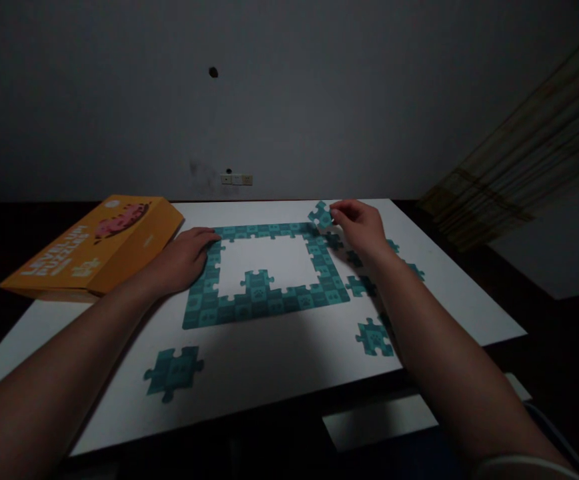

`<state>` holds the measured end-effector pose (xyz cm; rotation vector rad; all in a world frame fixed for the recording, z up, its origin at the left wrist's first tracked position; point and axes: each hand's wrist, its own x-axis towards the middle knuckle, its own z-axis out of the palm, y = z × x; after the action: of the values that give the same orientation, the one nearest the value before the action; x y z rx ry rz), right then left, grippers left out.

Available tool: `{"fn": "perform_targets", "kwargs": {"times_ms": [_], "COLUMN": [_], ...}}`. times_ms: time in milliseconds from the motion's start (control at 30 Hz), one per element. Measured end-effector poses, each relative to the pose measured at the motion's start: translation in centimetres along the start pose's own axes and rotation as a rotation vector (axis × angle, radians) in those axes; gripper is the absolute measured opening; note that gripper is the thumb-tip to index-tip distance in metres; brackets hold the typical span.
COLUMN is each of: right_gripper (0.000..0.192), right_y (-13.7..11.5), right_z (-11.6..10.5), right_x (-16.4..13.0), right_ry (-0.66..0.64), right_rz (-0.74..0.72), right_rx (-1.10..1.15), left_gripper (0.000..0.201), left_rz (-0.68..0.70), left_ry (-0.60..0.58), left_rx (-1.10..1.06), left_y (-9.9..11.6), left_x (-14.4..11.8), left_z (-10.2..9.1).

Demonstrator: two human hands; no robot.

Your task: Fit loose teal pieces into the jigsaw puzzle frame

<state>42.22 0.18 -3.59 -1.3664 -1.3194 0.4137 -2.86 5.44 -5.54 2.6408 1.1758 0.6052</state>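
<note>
A teal puzzle frame lies joined on the white table, with a bare middle and one inner piece fitted along its near side. My left hand rests flat at the frame's left side, fingertips on its upper left corner. Raised above the far right corner, a teal puzzle piece is pinched between the thumb and fingers of my right hand. Loose pieces lie under and around my right forearm, among them one piece near the front edge. Another loose piece lies at the near left.
An orange puzzle box lies on the table's left side, close to my left forearm. Beyond the table stands a grey wall with a socket strip. At the right hangs a stringed curtain.
</note>
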Motion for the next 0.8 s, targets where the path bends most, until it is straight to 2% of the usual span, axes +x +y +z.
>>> {"fn": "perform_targets", "kwargs": {"times_ms": [133, 333, 467, 533, 700, 800], "right_gripper": [0.025, 0.023, 0.027, 0.03, 0.028, 0.026], "right_y": [-0.1, 0.2, 0.0, -0.4, -1.4, -1.5], "right_z": [0.3, -0.3, -0.6, -0.6, 0.2, 0.6], "right_x": [-0.3, 0.3, 0.3, -0.1, -1.9, -2.6], "right_ry": [-0.073, 0.052, 0.058, -0.025, -0.474, -0.606], "right_rz": [0.001, -0.007, 0.021, 0.032, 0.135, 0.162], "right_rx": [-0.007, -0.028, -0.034, -0.02, 0.007, 0.023], "left_gripper": [0.052, 0.052, 0.051, 0.051, 0.051, 0.051], "left_rz": [0.003, -0.005, -0.009, -0.005, -0.005, 0.006], "left_ry": [-0.007, 0.009, 0.008, 0.011, -0.005, -0.002], "left_rx": [0.004, 0.004, 0.0, -0.003, -0.006, -0.005], "left_y": [0.0, 0.1, 0.2, 0.2, 0.3, 0.2], "left_x": [0.0, -0.1, -0.1, 0.0, 0.0, -0.1], "left_z": [0.1, 0.1, 0.1, 0.0, 0.0, 0.1]}}
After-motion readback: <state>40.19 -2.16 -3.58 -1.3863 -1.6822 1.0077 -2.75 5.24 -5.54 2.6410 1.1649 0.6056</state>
